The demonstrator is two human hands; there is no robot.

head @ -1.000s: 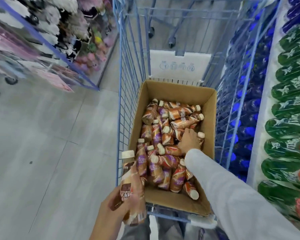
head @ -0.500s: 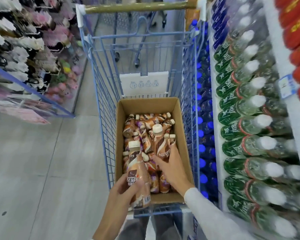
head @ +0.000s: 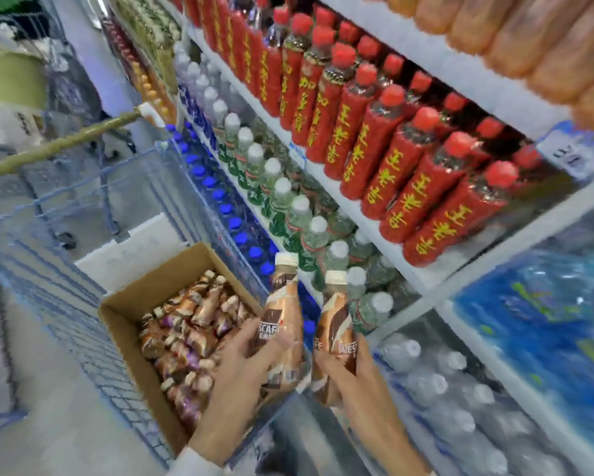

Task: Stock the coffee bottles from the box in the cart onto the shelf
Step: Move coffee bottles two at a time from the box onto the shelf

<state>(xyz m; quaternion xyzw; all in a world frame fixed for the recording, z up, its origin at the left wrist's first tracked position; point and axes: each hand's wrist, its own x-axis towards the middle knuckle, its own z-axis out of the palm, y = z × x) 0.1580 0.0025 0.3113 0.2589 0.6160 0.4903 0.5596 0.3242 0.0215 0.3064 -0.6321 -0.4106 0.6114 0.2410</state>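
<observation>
Box in cart, still heaped with bottles. Left hand fingers wrapped round coffee bottle; right hand, just lifted from box, now grips second bottle. Both upright, near shelf edge: placing looks next.

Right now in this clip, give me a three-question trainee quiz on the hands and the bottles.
1. True or false: each hand holds one coffee bottle.
2. Where do the remaining coffee bottles lie? A) on the floor B) in the cardboard box C) on the top shelf
3. What cap colour have the red-labelled bottles?

Key:
1. True: left hand, right hand.
2. B, the cardboard box in the cart.
3. Red.
</observation>
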